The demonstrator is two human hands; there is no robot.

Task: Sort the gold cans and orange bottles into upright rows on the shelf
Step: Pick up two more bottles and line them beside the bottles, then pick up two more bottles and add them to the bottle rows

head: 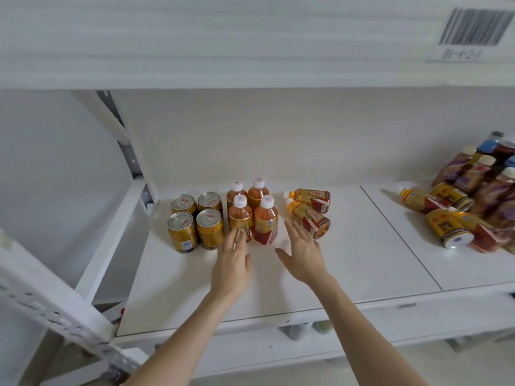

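Several gold cans [195, 220] stand upright in a two-by-two block on the white shelf [348, 260]. Right of them several orange bottles [252, 211] with white caps stand upright, also two by two. Two more orange bottles [310, 211] lie on their sides further right. My left hand [232, 261] reaches forward with straight fingers, its tips touching the front-left upright bottle. My right hand [302, 253] is spread open just in front of the nearer lying bottle, holding nothing.
A jumbled pile of gold cans, orange bottles and purple-labelled bottles [473, 201] lies at the shelf's right end. A white upright post [122, 140] bounds the left side. An upper shelf with a barcode label [471, 32] hangs overhead.
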